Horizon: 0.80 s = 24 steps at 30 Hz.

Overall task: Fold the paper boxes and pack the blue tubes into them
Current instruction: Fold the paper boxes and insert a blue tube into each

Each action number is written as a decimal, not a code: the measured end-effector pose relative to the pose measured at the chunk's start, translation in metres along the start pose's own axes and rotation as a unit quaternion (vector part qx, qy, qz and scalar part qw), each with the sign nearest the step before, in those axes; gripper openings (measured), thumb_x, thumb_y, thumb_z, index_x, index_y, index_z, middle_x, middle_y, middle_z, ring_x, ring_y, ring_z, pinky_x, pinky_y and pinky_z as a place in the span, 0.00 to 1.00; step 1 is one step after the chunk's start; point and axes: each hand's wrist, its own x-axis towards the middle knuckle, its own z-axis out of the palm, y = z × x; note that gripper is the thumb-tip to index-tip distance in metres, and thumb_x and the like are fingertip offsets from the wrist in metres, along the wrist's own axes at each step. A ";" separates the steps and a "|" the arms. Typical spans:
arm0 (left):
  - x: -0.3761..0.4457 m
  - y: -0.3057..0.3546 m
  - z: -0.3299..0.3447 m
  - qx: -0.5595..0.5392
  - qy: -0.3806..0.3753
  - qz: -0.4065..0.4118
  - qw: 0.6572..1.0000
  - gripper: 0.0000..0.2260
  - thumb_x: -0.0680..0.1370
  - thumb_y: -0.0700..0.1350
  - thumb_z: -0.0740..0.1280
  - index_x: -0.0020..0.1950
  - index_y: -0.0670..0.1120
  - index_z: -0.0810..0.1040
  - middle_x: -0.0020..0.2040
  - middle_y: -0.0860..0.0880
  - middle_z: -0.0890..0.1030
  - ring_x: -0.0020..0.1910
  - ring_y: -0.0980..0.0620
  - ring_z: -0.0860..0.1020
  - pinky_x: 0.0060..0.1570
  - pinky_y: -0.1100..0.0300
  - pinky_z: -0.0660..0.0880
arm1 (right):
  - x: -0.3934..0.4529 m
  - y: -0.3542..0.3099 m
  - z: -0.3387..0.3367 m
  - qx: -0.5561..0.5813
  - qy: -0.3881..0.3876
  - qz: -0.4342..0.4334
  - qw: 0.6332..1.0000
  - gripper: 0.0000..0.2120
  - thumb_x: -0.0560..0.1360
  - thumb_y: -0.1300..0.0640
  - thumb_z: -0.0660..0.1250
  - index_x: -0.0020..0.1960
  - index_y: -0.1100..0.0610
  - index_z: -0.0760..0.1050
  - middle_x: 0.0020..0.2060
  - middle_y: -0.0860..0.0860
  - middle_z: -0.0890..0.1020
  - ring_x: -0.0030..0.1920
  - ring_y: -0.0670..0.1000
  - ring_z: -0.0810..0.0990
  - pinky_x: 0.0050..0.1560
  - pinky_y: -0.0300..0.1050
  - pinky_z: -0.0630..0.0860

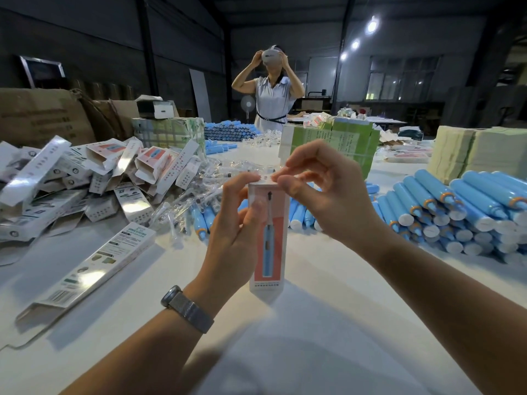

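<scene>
Cardboard box (266,238) stands upright on the white table (328,323), gripped by my left hand (231,240) around its side. My right hand (322,189) pinches the top flap. I cannot tell what it contains. Blue tubes (462,212) are stacked to the right, folded boxes (94,172) heaped on the left.

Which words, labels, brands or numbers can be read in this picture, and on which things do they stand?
None can be read with certainty.
Held box: small print at the bottom, blurred.
Flat box on the table: headings and a barcode, too small.
Pile of boxes: print blurred.
Green stack: columns of characters, too small.
Cardboard carton: faint print, unreadable.
</scene>
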 end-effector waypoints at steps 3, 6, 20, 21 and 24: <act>0.000 0.002 -0.001 -0.013 0.007 -0.008 1.000 0.13 0.83 0.43 0.57 0.58 0.62 0.68 0.47 0.63 0.79 0.42 0.61 0.79 0.41 0.58 0.79 | 0.000 0.001 0.002 -0.013 -0.010 0.012 1.000 0.12 0.72 0.64 0.73 0.49 0.52 0.73 0.41 0.47 0.84 0.49 0.49 0.84 0.51 0.49 0.81; 0.001 0.004 -0.001 -0.025 0.004 -0.008 1.000 0.13 0.82 0.41 0.58 0.58 0.60 0.69 0.48 0.61 0.79 0.44 0.60 0.78 0.42 0.62 0.78 | -0.003 0.002 0.004 -0.014 -0.026 0.025 0.999 0.15 0.73 0.66 0.72 0.51 0.49 0.73 0.45 0.46 0.84 0.51 0.49 0.84 0.50 0.48 0.81; 0.006 0.018 0.003 -0.004 0.049 -0.016 0.999 0.08 0.83 0.48 0.56 0.46 0.60 0.68 0.41 0.50 0.74 0.35 0.57 0.74 0.35 0.58 0.74 | -0.004 -0.005 0.010 -0.062 0.006 -0.020 0.998 0.19 0.72 0.73 0.69 0.40 0.54 0.64 0.38 0.56 0.80 0.47 0.48 0.84 0.46 0.41 0.80; 0.006 0.019 0.004 -0.002 0.051 -0.016 0.999 0.09 0.83 0.48 0.56 0.46 0.61 0.68 0.41 0.51 0.74 0.36 0.56 0.74 0.35 0.56 0.74 | -0.004 -0.005 0.010 -0.066 0.008 -0.023 0.998 0.19 0.72 0.72 0.69 0.40 0.53 0.63 0.38 0.55 0.80 0.47 0.48 0.84 0.46 0.42 0.80; 0.007 0.017 0.003 0.003 0.047 -0.013 0.999 0.08 0.83 0.48 0.57 0.48 0.61 0.69 0.42 0.53 0.75 0.37 0.55 0.76 0.36 0.57 0.75 | -0.005 -0.004 0.012 -0.079 0.023 -0.026 0.996 0.20 0.71 0.71 0.69 0.39 0.54 0.61 0.38 0.52 0.82 0.46 0.49 0.84 0.46 0.46 0.81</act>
